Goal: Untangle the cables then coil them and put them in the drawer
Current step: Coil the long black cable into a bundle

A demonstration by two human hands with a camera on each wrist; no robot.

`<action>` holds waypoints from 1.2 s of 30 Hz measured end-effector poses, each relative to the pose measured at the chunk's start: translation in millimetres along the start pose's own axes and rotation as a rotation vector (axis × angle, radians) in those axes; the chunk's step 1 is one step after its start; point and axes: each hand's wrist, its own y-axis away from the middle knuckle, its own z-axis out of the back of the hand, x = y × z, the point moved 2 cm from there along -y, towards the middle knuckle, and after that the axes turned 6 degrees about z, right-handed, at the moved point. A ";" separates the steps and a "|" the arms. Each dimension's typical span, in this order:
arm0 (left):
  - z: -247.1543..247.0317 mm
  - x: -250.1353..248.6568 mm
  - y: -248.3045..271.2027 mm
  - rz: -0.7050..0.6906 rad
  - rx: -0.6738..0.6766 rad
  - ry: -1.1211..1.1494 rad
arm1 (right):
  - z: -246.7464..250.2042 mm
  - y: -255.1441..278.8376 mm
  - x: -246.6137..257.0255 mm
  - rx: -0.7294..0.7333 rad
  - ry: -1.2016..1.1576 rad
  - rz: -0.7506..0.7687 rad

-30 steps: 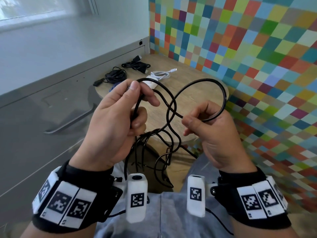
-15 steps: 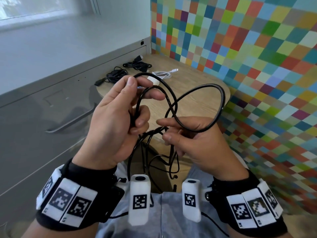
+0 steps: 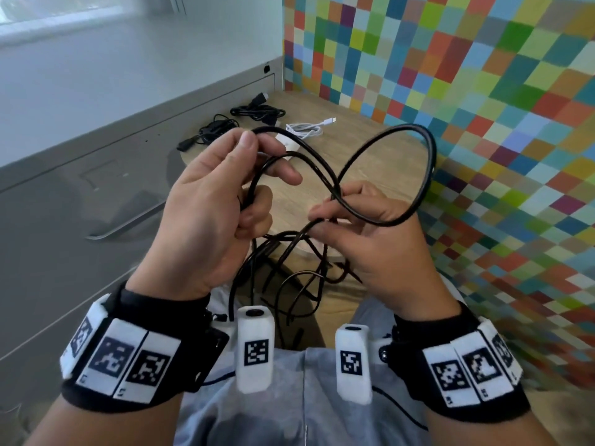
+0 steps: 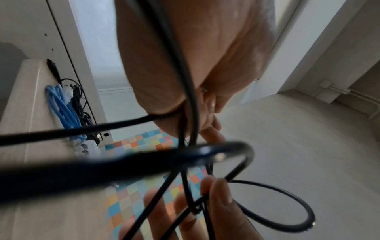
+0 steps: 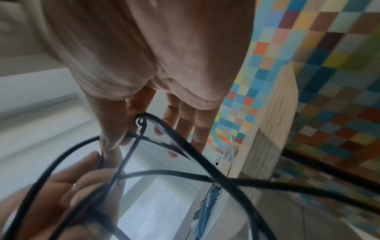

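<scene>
1. I see a grey cabinet (image 3: 80, 194) with a long metal handle along the left, and a wall of coloured squares (image 3: 483, 91) on the right.
2. A round wooden table (image 3: 363, 140) stands between them, ahead of my knees.
3. My left hand (image 3: 206, 217) is raised over the table's near edge, fingers curled round several turns of the black cable (image 3: 429, 162), thumb pressing a strand on top.
4. My right hand (image 3: 373, 239) is just beside it, thumb and forefinger pinching the same cable where the strands cross.
5. The black cable makes one big loop up and to the right of my right hand, a smaller loop in my left, and its loose lengths hang tangled below both hands over my lap.
6. On the table's far side lie a white cable (image 3: 306, 128), two bundles of black cables (image 3: 257, 109), and, seen from the left wrist, a blue cable (image 4: 61, 105).
</scene>
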 end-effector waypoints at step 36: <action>9.5 -3.7 -0.5 -0.007 -0.103 0.073 | 24.6 -4.3 -7.1 -0.128 0.070 -0.127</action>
